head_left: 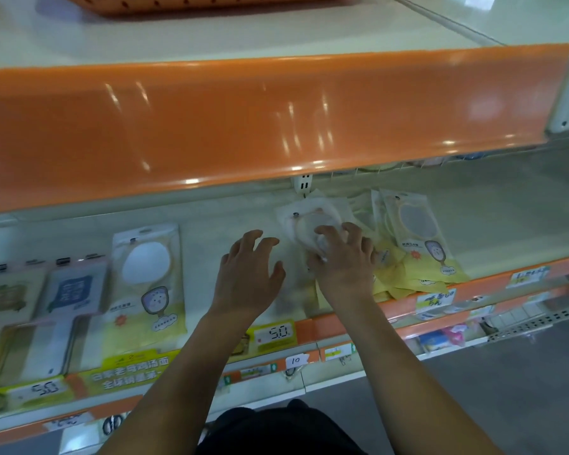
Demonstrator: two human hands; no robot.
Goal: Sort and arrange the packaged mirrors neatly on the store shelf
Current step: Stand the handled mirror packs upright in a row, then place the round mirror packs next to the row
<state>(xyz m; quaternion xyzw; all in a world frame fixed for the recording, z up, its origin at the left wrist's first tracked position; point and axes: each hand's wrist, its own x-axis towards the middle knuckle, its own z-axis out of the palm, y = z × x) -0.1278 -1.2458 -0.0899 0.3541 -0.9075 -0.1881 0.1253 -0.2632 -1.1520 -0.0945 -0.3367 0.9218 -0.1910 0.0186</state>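
Two hands reach onto the shelf [211,224]. The right hand [342,257] grips a packaged mirror [304,221] lying mid-shelf, just beside a yellow pile of mirror packs [418,238]. The left hand [248,274] hovers beside it, fingers spread, holding nothing.

Retail shop, self-service aisle: tiered display shelving with glossy orange edge strips [243,126] and white metal shelf boards [490,218]. Price tags clipped along the shelf fronts, one reading 5.0 [276,333], another handwritten 10 [295,360], plus a yellow promotional strip with printed characters [128,372]. Stock: identical hand mirrors in clear hang-hole retail packets [148,277], laid out in rows.
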